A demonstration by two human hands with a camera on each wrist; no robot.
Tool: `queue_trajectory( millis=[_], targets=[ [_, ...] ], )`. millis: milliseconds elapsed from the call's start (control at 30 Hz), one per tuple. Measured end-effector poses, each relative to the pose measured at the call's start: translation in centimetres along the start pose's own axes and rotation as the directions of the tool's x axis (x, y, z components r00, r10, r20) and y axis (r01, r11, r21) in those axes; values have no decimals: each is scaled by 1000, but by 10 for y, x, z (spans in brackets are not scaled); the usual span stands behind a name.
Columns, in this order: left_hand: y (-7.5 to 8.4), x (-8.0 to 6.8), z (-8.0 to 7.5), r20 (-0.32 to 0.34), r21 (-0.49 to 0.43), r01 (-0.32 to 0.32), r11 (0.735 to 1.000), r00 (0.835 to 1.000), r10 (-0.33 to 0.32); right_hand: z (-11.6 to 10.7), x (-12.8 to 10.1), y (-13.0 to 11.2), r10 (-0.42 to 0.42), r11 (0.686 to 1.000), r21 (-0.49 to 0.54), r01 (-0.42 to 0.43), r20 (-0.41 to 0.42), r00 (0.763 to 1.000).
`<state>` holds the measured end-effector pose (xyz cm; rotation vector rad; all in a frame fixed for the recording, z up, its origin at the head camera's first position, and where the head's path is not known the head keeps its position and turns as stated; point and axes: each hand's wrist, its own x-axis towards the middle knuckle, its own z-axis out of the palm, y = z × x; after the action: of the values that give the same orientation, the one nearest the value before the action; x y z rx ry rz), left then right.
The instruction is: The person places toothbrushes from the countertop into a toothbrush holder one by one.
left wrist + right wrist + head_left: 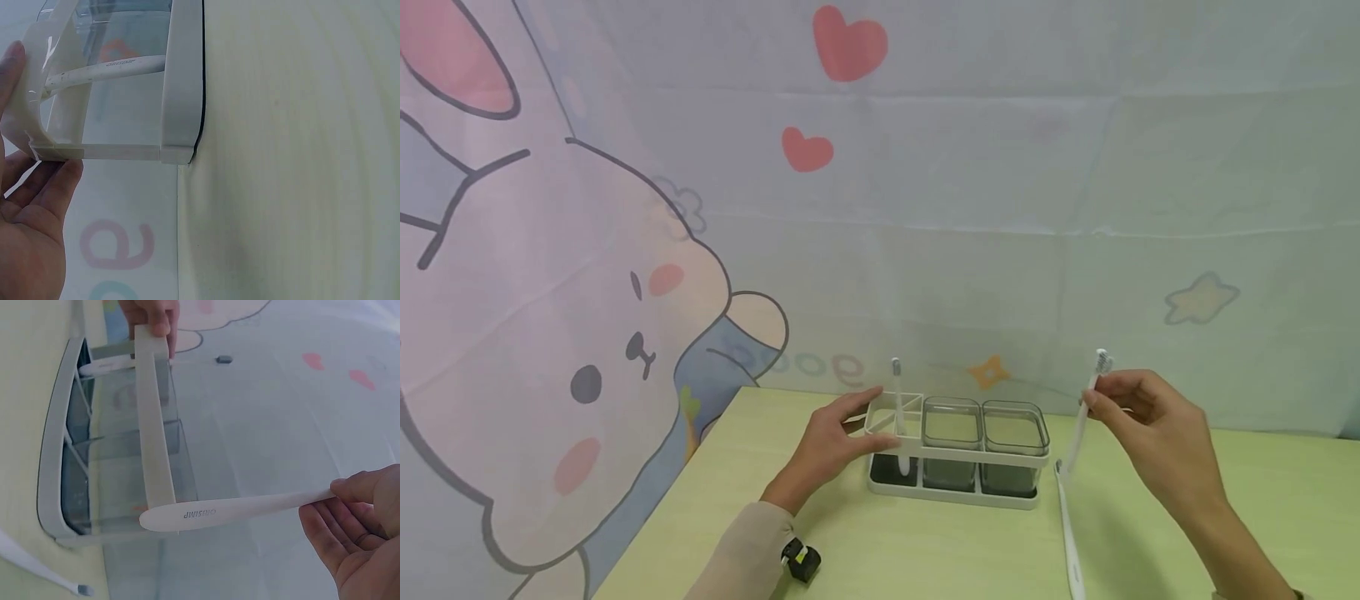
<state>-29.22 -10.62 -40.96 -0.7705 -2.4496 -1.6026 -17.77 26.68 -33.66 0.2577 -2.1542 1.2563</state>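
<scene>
Our right hand (1157,437) pinches a white toothbrush (1081,425) near its bristle end between thumb and curled fingers (350,515); the handle hangs down, clear of the table, just right of the white rack (955,454). Our left hand (835,442) rests against the rack's left end, fingers (47,187) nearly straight along the rim, thumb on top. A second toothbrush (898,412) stands in the rack's left compartment. Two clear cups (985,433) fill the other compartments. A third toothbrush (1067,533) lies on the yellow-green table (925,550), just right of the rack.
</scene>
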Motion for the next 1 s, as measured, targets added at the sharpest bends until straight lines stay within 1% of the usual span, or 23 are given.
queue_trajectory(
  millis=[233, 400, 600, 767, 1000],
  targets=[
    [-1, 2, 1, -3, -1, 3, 1000, 1000, -3, 11, 4, -10, -5, 996, 94, 6, -7, 1000],
    [-1, 1, 0, 0, -5, 19, 1000, 1000, -19, 20, 7, -19, -20, 990, 141, 20, 0, 1000],
    [1, 0, -1, 2, -16, 22, 1000, 1000, -22, 32, 12, -31, -25, 980, 200, 22, 11, 1000],
    [2, -1, -1, -2, -19, 21, 1000, 1000, -22, 40, 16, -40, -15, 975, 220, 10, 20, 1000],
    [3, -1, -1, 3, -13, 26, 1000, 1000, -26, 53, 19, -49, -30, 967, 254, 24, 19, 999]
  ],
)
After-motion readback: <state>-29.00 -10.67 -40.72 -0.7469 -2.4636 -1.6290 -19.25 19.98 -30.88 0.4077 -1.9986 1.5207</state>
